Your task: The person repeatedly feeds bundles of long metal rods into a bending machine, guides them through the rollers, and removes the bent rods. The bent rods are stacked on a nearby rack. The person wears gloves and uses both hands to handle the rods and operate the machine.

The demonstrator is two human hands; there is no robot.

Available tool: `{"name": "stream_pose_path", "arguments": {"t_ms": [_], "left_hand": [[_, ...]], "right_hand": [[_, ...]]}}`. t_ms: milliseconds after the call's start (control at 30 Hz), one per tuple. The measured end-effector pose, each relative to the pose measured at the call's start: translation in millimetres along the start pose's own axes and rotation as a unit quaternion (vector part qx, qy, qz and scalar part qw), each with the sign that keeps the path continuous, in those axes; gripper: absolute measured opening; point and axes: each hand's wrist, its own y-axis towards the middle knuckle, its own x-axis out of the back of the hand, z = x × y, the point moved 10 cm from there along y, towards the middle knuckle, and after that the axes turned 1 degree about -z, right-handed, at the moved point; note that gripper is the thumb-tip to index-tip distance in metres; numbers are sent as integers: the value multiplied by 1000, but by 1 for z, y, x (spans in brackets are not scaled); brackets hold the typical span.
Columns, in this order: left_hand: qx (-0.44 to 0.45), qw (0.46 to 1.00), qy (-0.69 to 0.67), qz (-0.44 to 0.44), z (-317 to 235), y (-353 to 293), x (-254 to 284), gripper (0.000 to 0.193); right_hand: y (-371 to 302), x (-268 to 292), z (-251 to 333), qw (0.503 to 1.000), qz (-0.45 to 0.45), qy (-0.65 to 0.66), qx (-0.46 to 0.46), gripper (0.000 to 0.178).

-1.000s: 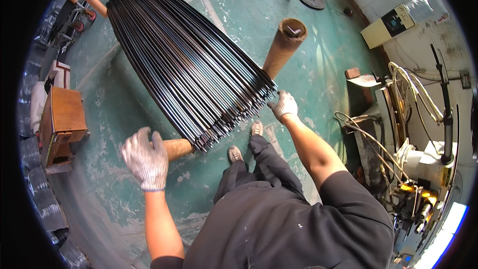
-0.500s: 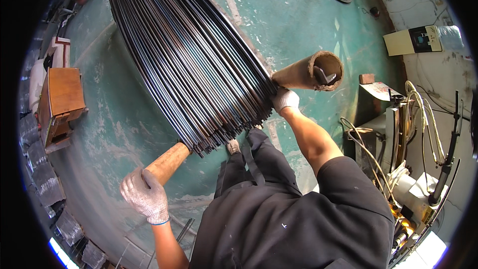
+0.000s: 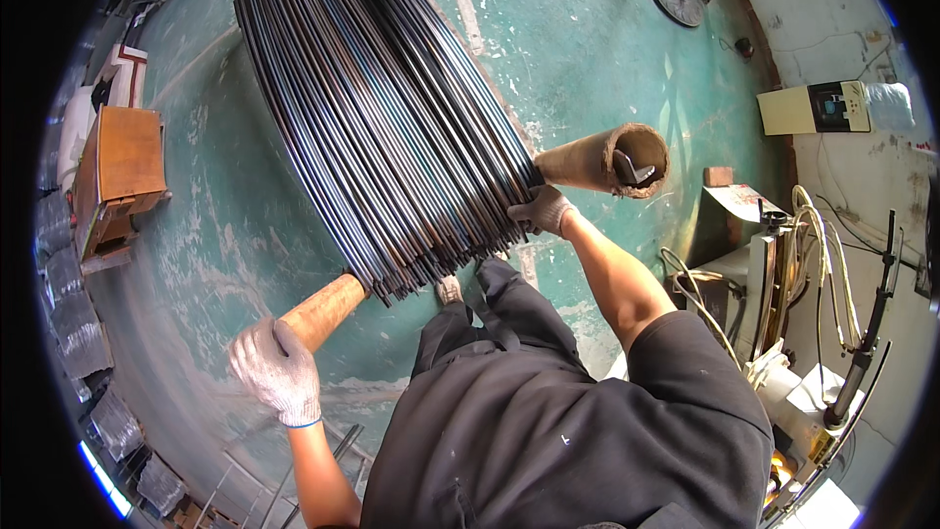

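Note:
A wide layer of long dark metal rods (image 3: 382,118) lies across two thick brown poles, one near me and one at the far end. My left hand (image 3: 277,372), in a whitish knit glove, is closed round the left end of the near wooden pole (image 3: 328,309). At the near right corner of the rods, my gloved right hand (image 3: 543,210) has its fingers curled on the rod ends. Its fingertips are partly hidden. Just beyond that hand, a hollow brown tube (image 3: 583,162) sticks out to the right, with a bent metal piece inside its mouth.
An orange-brown wooden cabinet (image 3: 134,157) stands at the left, with wrapped silvery bundles (image 3: 83,328) below it. On the right are a machine with looped hoses (image 3: 822,235) and a water dispenser (image 3: 818,108). A round metal base (image 3: 676,2) stands on the green floor (image 3: 587,49).
My right hand has moved slightly left, from beside the tube onto the rod ends, its fingers now curled there. My left hand stays on the pole's end. The view has shifted a little.

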Motion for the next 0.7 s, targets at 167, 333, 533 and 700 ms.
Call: {"name": "stream_pose_path", "arguments": {"t_ms": [167,333,533,700], "left_hand": [[11,1000,-3,1,4,-2,-1,13],[14,1000,-13,21,2,-4,6,18],[-19,998,-58,-15,3,-8,17,14],[-25,991,-118,-55,8,-15,32,13]], "right_hand": [[-10,-26,8,956,122,263,-43,33],[-23,-53,43,918,212,334,-23,26],[-6,-62,113,931,127,341,-26,44],[-47,-52,155,996,-8,-28,-82,78]]}}
